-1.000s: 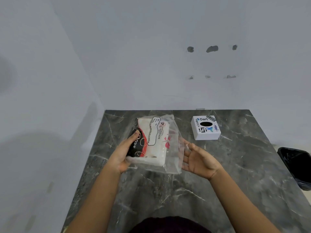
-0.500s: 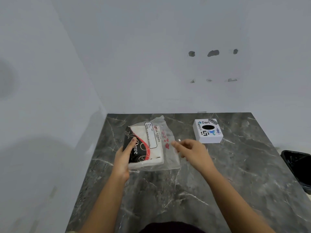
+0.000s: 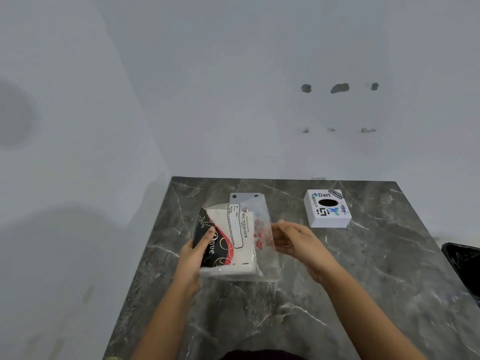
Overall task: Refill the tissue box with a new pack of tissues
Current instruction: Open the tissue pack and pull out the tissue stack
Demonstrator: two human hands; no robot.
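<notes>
A tissue pack (image 3: 228, 240) in clear plastic wrap with black, red and white print sits above the dark marble table (image 3: 363, 294). My left hand (image 3: 196, 253) grips its left end, thumb on the black print. My right hand (image 3: 296, 241) pinches the loose clear flap of the wrap on the pack's right side. The white square tissue box (image 3: 327, 209), with stickers and a dark oval hole on top, stands on the table at the back right, apart from both hands.
A flat white plate with two holes (image 3: 245, 197) lies on the table behind the pack. A black bin (image 3: 465, 266) stands off the table's right edge. White walls close the back and the left.
The pack has stayed in my left hand. My right hand, open a second ago, came in and took hold of the wrap's right flap. The camera view has shifted slightly.
</notes>
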